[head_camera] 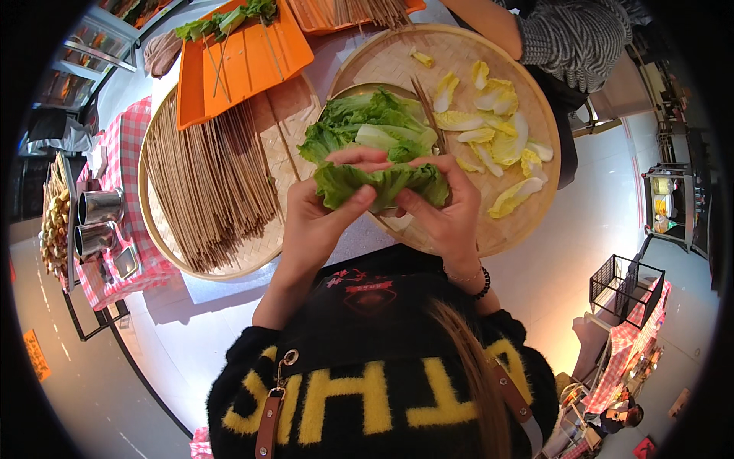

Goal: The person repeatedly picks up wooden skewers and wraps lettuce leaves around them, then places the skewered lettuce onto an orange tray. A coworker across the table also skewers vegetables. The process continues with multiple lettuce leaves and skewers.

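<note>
A green lettuce leaf (381,182) is pinched and folded between my left hand (330,206) and my right hand (447,201), thumbs on the near side. Just beyond them, more green lettuce leaves (373,123) fill a round metal bowl (381,86), partly hidden by my hands. A few thin skewers (427,109) lean at the bowl's right side. Yellow-white cabbage leaves (504,137) lie scattered on the right round woven bamboo tray (539,103). On the left round bamboo tray (157,252) lies a wide layer of thin wooden skewers (212,189).
An orange plastic tray (252,63) with skewered greens (229,22) rests over the left bamboo tray. A second orange tray (321,20) holds skewers. Another person's arm in a striped sleeve (573,40) is at the upper right. Metal cups (100,207) stand on a checkered cloth at left.
</note>
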`<state>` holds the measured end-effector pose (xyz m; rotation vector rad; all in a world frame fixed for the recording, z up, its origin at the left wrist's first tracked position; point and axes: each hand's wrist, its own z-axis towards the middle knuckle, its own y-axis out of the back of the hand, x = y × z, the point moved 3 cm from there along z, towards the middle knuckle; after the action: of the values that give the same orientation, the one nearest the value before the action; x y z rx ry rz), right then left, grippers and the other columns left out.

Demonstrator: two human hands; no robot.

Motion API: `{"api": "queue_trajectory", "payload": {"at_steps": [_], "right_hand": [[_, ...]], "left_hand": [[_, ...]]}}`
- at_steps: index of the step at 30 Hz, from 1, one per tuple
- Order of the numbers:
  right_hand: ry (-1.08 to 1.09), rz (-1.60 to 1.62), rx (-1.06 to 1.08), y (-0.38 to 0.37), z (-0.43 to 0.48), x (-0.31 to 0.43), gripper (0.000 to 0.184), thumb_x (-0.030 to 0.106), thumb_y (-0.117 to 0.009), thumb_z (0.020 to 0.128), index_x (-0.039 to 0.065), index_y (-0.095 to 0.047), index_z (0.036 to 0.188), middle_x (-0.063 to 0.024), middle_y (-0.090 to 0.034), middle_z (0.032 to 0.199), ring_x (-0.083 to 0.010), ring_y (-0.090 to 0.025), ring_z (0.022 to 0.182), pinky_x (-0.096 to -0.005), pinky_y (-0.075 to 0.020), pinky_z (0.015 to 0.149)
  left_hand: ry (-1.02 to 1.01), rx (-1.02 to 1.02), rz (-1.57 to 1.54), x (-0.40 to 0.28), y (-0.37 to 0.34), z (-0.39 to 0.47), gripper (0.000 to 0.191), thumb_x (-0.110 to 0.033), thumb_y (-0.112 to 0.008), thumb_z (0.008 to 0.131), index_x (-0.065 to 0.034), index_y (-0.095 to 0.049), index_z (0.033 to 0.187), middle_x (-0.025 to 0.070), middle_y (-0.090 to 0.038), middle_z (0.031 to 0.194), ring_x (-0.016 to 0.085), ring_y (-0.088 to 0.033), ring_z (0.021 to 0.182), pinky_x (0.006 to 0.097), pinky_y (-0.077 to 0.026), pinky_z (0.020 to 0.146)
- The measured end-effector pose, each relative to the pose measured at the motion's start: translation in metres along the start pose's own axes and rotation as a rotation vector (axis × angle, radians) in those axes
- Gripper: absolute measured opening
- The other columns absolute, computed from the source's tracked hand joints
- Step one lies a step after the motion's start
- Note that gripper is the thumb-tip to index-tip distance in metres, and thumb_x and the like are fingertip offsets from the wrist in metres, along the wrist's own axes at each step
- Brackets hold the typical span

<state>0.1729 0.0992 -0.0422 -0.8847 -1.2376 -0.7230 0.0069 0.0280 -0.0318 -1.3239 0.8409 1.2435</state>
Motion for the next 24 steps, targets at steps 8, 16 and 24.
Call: {"api": "queue_trajectory", "payload": {"at_steps": [8,16,24], "right_hand": [[-0.16,0.1,0.074,0.005,-0.003,-0.001,0.025,0.002,-0.077,0.087,0.006,-0.065,0.108,0.0002,-0.066,0.082,-0.0059,-0.062,0.07,-0.0218,-0.049,0.059],[0.172,-0.216,-0.095,0.008,0.006,-0.002,0.03,0.013,-0.08,0.085,0.003,-0.06,0.106,-0.0097,-0.067,0.09,-0.0154,-0.064,0.081,-0.0308,-0.0507,0.071],[0.263,-0.265,-0.319,0.005,0.003,-0.001,0.027,0.008,-0.079,0.086,0.004,-0.06,0.104,-0.0107,-0.063,0.084,-0.0191,-0.06,0.071,-0.031,-0.0485,0.065]], "left_hand": [[0.184,-0.016,-0.049,-0.008,0.005,-0.003,0.028,-0.016,-0.068,0.095,0.0059,-0.068,0.112,0.0098,-0.066,0.11,0.018,-0.061,0.103,0.0302,-0.047,0.092],[-0.151,-0.315,0.548,-0.018,-0.012,-0.006,0.031,0.008,-0.083,0.071,-0.0003,-0.064,0.094,0.0014,-0.059,0.088,0.011,-0.055,0.081,0.024,-0.045,0.075],[-0.768,-0.289,1.135,-0.015,-0.053,-0.012,0.04,0.0,-0.081,0.078,0.0044,-0.07,0.117,0.0179,-0.071,0.099,0.033,-0.072,0.089,0.0379,-0.058,0.081]]}}
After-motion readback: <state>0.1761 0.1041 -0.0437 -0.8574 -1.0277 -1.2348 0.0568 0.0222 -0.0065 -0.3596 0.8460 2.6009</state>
